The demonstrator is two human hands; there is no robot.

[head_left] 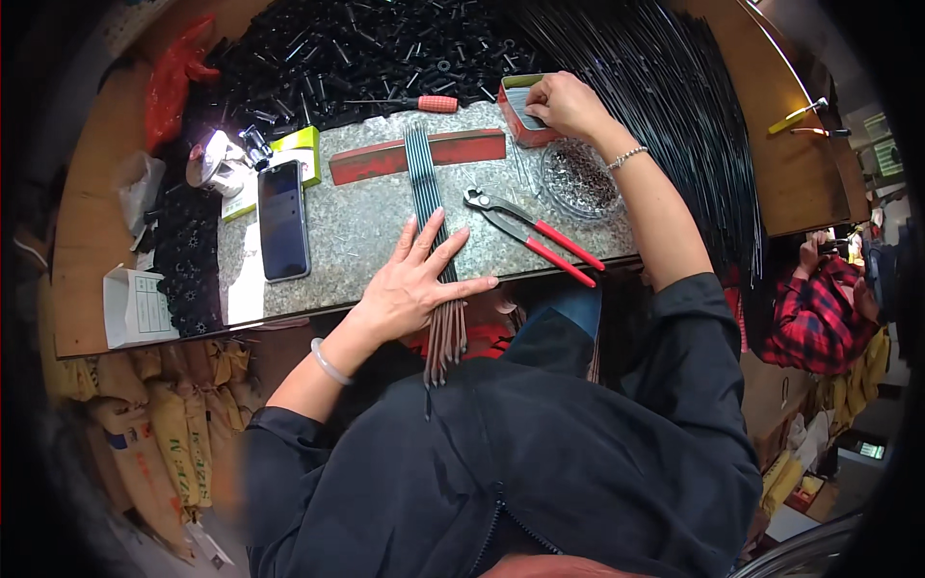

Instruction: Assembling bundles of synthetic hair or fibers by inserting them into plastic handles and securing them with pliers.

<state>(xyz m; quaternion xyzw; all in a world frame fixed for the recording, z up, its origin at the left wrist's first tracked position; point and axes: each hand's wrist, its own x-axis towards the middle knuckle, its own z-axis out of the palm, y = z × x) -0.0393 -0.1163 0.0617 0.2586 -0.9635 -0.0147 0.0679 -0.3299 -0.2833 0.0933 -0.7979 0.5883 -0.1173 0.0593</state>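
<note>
My left hand [409, 286] lies with its fingers spread over a bundle of thin dark rods or cables [422, 178], pressing it on the stone-patterned worktop. The far end of the bundle crosses a red bar [371, 162]; its brownish near ends hang over the table edge. My right hand [570, 104] is at a small red tin [521, 129], its fingers pinched together over the opening. Whatever they hold is hidden. Right of the bundle lie end-cutting pincers [540, 238] with red handles. A round clear dish [581, 180] of small metal pieces stands below the tin.
A red-handled screwdriver [437, 103] lies in front of a heap of black bolt-like parts [385, 48]. Long black rods [674, 106] cover the right side. At left are a phone [282, 222], a green box [308, 154] and a white carton [137, 306]. Another person [819, 313] sits far right.
</note>
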